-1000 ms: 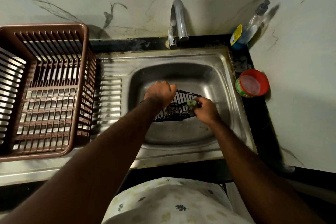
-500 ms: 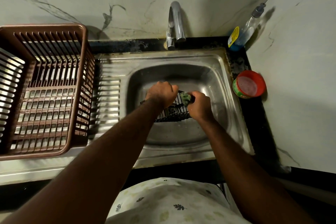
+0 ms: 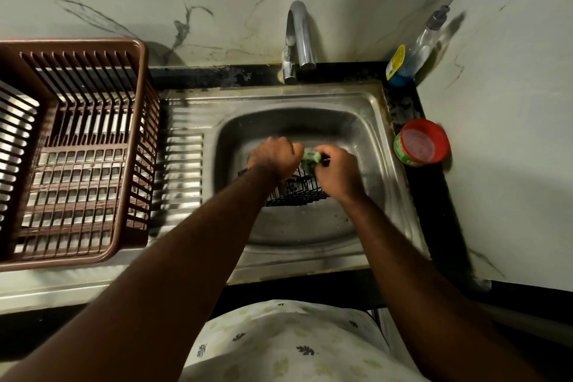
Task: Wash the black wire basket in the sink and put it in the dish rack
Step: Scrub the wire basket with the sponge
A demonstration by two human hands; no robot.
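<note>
Both hands are down in the sink bowl, fists nearly knuckle to knuckle. My left hand (image 3: 274, 158) is curled tight over the far rim of the black wire basket (image 3: 294, 192), clamping it in place. My right hand (image 3: 336, 172) is closed around a green scrub pad (image 3: 311, 157), pinching it against the basket's top edge just beside my left knuckles.

Compared with a second ago, my right hand has slid left along the rim: then it worked the pad at the basket's right end with a stretch of open wire showing between my fists, and now that gap is all but gone. My left grip hasn't changed.

The basket is a thin grid of black wire, tipped up inside the bowl, its lower edge close to the bottom; whether it touches I can't tell. The sink (image 3: 400, 195) is dull stainless steel, stained and streaked, with a ribbed draining board on its left. On that board sits the dish rack (image 3: 141, 139), brown slatted plastic with upright sides. A curved chrome tap (image 3: 299, 37) rises behind the bowl. On the dark desk at the right stands a round red tub (image 3: 421, 142) of pinkish paste, and a clear pump bottle (image 3: 412, 53) leans in the corner against the marbled wall.
</note>
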